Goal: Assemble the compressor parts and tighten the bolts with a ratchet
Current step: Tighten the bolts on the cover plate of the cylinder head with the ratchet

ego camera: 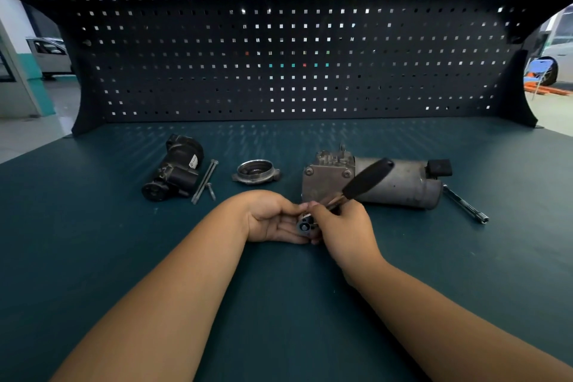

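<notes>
My left hand (273, 217) cups a small dark metal part (305, 225) low over the green bench top, fingers curled round it. My right hand (344, 226) grips the shaft of a ratchet (367, 180), whose black handle points up and to the right; its head is at the small part, hidden by my fingers. Just behind my hands lies the grey compressor body (397, 183) with its square end plate (325, 180) towards me. A round metal cover (256, 171), a black motor unit (176, 169) and long bolts (204, 180) lie to the left.
A metal extension bar (465, 203) lies to the right of the compressor body. The dark pegboard (285, 56) closes off the back of the green bench top (93, 242). A black plug (438, 167) sticks out at the compressor's far right end.
</notes>
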Available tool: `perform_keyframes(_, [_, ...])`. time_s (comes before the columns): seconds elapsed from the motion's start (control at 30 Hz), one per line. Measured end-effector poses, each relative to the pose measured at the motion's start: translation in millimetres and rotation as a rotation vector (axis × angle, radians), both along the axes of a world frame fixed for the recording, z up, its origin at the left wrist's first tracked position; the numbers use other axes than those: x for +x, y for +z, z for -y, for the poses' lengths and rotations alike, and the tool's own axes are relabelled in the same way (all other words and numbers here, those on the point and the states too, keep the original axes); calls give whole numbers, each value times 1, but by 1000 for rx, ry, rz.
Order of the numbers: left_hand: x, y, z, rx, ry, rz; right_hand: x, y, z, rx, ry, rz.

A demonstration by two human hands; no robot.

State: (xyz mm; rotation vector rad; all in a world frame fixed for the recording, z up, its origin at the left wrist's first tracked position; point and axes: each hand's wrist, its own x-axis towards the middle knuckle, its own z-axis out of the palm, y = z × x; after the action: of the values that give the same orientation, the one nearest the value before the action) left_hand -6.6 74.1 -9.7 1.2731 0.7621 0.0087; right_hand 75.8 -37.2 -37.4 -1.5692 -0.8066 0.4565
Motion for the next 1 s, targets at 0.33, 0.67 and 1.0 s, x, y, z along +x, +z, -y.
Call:
perform_keyframes(0.33, [0, 2, -3, 44, 21, -17, -5, 20, -11, -119, 222, 702])
perform_keyframes(0.67, [-2, 0, 0, 36, -53, -24, 0, 6, 2, 14, 11, -212])
perform_keyframes(1.0, [-1, -1, -4, 37, 31, -12, -4, 14, -7, -25, 151, 664])
